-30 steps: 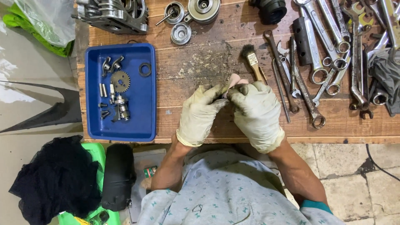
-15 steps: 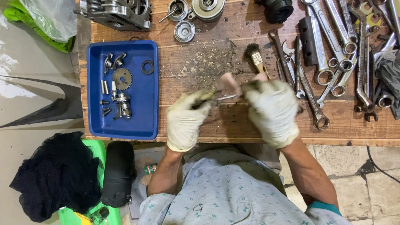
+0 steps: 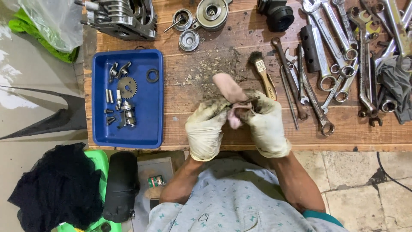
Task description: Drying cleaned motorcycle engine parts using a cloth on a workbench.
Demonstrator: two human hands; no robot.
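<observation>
Both my hands wear dirty pale work gloves and meet over the front middle of a wooden workbench (image 3: pixel 334 133). My left hand (image 3: pixel 207 129) and my right hand (image 3: pixel 265 124) together hold a thin dark metal rod (image 3: pixel 243 102) and a pink cloth (image 3: pixel 226 88) that sticks up between them. The cloth wraps around part of the rod. A small paintbrush (image 3: pixel 262 72) lies just behind my right hand.
A blue tray (image 3: pixel 148 114) at the left holds a gear, a camshaft and several small parts. An engine cylinder head (image 3: pixel 120 17) and round metal parts lie at the back. Several spanners (image 3: pixel 330 64) cover the right side. Black cloth (image 3: pixel 56 189) lies on the floor.
My hands moved apart half a second ago with the rod between them, then came back together around the rod and pink cloth. The view shifted slightly.
</observation>
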